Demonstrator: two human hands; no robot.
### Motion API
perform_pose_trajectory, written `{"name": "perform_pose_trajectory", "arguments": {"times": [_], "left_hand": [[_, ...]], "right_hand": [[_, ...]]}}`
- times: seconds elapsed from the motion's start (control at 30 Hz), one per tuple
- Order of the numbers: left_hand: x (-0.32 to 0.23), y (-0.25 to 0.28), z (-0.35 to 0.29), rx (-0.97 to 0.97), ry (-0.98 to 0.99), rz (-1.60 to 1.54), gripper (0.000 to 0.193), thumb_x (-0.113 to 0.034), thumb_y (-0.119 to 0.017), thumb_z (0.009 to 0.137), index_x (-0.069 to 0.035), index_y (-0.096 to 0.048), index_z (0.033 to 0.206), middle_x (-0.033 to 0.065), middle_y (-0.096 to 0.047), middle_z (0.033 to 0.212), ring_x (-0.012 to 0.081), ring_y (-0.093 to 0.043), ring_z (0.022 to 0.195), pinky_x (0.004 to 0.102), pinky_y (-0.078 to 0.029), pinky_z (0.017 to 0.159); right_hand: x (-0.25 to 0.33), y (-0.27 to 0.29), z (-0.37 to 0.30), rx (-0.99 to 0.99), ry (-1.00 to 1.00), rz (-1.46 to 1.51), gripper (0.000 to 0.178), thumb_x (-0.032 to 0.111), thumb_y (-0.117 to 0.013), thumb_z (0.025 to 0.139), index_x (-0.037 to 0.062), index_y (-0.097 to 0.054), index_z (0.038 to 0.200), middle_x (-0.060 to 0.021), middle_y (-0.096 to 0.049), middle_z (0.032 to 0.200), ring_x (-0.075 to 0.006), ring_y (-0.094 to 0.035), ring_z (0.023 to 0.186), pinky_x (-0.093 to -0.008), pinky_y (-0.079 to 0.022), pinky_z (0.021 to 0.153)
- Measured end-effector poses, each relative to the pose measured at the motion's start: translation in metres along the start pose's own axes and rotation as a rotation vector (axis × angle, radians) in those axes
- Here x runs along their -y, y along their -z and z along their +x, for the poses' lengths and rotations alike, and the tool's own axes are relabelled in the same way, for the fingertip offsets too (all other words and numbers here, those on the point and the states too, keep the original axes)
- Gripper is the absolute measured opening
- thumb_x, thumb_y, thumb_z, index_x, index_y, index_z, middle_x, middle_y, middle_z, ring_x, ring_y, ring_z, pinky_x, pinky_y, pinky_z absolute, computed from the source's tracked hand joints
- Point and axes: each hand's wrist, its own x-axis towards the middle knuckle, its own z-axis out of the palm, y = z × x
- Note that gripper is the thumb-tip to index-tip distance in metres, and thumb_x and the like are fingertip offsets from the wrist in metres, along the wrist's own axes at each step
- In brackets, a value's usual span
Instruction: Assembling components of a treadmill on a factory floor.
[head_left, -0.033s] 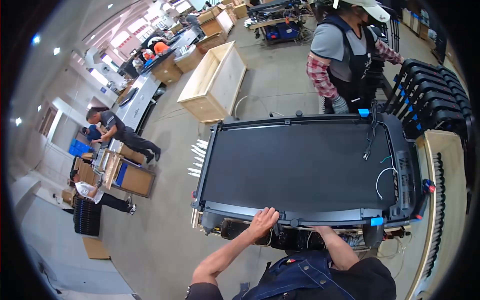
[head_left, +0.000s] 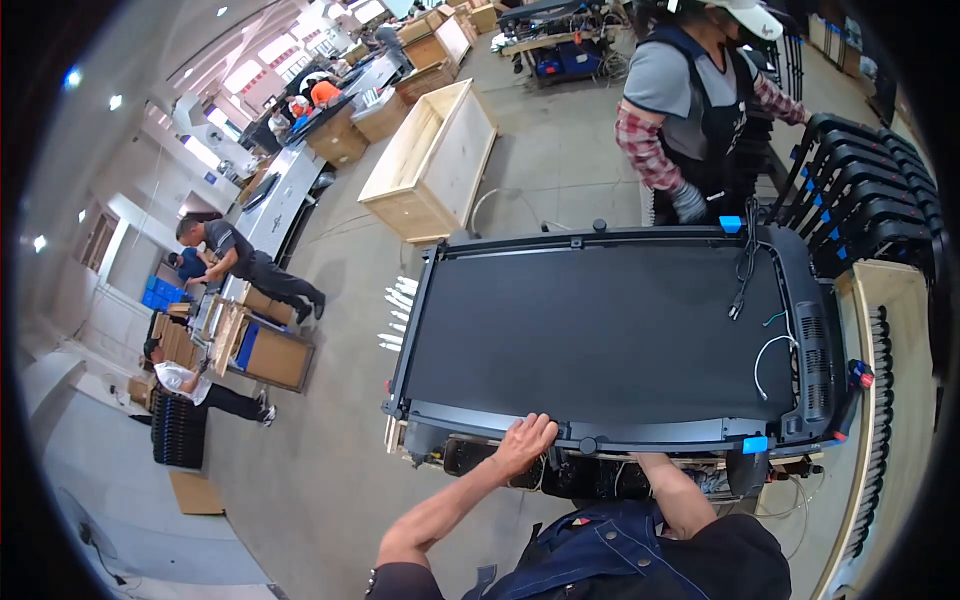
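Observation:
A treadmill deck (head_left: 590, 330) with a wide black belt lies before me, its motor cover (head_left: 812, 350) at the right end. My left hand (head_left: 527, 440) is closed over the near side rail (head_left: 650, 434), left of its middle. My right hand (head_left: 652, 460) reaches beneath the same rail, and its fingers are hidden there. A black power cord (head_left: 744, 275) and a thin white cable (head_left: 762, 365) lie on the belt's right part. One blue clip (head_left: 754, 444) sits on the near rail, another blue piece (head_left: 731, 224) on the far edge.
Across the deck stands a co-worker (head_left: 690, 110), one arm toward stacked black frames (head_left: 865, 185). A wooden crate (head_left: 430, 160) stands beyond the left end. At right is a wooden box (head_left: 890, 290) with a row of black parts. More people work at benches on the left.
The co-worker's gloved hand has shifted slightly to the right beyond the far edge. My hands and the treadmill deck look the same.

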Motion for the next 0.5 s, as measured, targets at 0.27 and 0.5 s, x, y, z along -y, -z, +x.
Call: {"name": "perform_pose_trajectory", "arguments": {"times": [0.27,0.5], "left_hand": [[0.009,0.21,0.019,0.178,0.004,-0.096,0.03,-0.013,-0.073,0.07,-0.007,-0.048,0.086,0.0076,-0.05,0.086,0.0254,-0.059,0.08,0.0369,-0.053,0.066],[-0.001,0.352,-0.006,-0.054,0.204,-0.047,0.044,-0.029,-0.082,0.068,-0.008,-0.066,0.102,0.0039,-0.052,0.083,0.0208,-0.054,0.073,0.0332,-0.043,0.065]], "right_hand": [[0.081,-0.035,0.01,0.422,0.21,0.39,0.059,0.045,-0.056,0.102,0.0133,-0.046,0.15,-0.0207,-0.059,0.139,-0.0368,-0.051,0.133,-0.0575,-0.039,0.113],[0.135,-0.087,0.009,0.774,0.284,0.648,0.064,0.049,-0.054,0.101,0.0125,-0.043,0.152,-0.0227,-0.052,0.147,-0.0376,-0.041,0.142,-0.0591,-0.032,0.117]]}}
